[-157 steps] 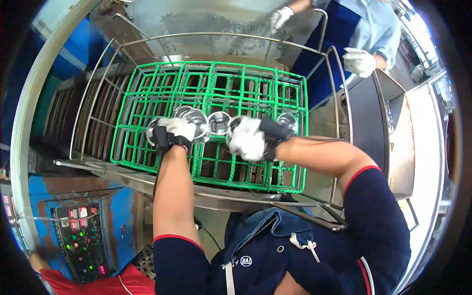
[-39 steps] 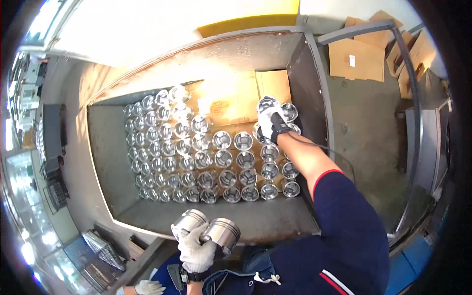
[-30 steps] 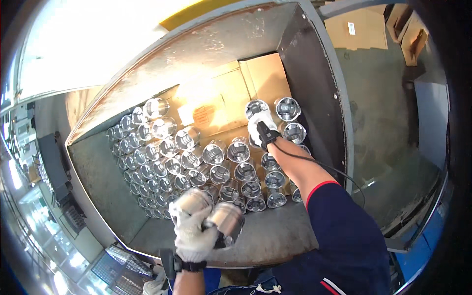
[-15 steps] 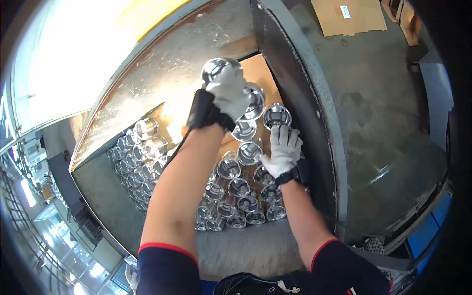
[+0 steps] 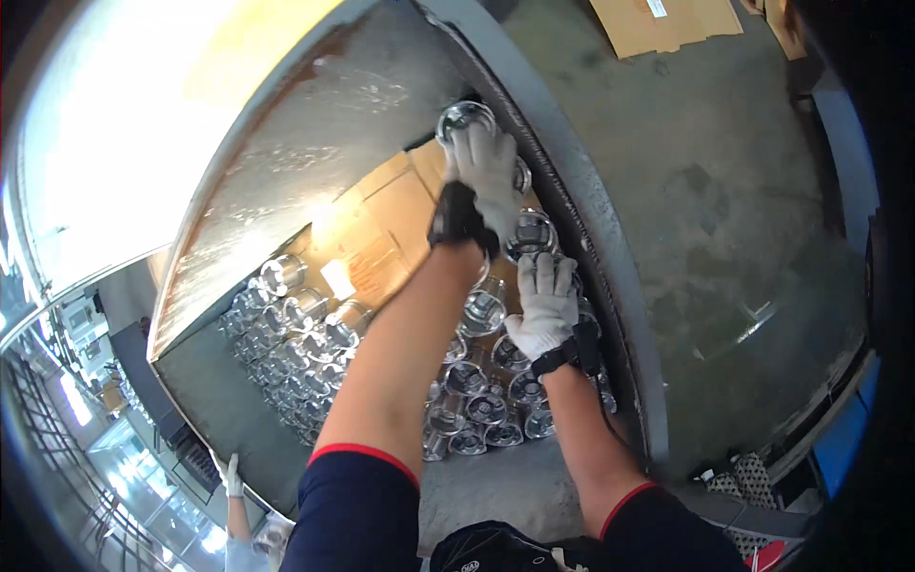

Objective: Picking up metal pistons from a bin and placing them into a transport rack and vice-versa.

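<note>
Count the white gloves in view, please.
3: one on the left hand, one on the right hand, and one on a co-worker's hand at the picture's lower left. Others may be hidden.

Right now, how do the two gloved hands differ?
The left hand reaches farther, over a piston near the box's far corner; the right hand is nearer the body, at another piston's near edge. The right hand's thumb shows plainly, while the left hand's is hard to make out. Both have white gloves and black wrist straps.
</note>
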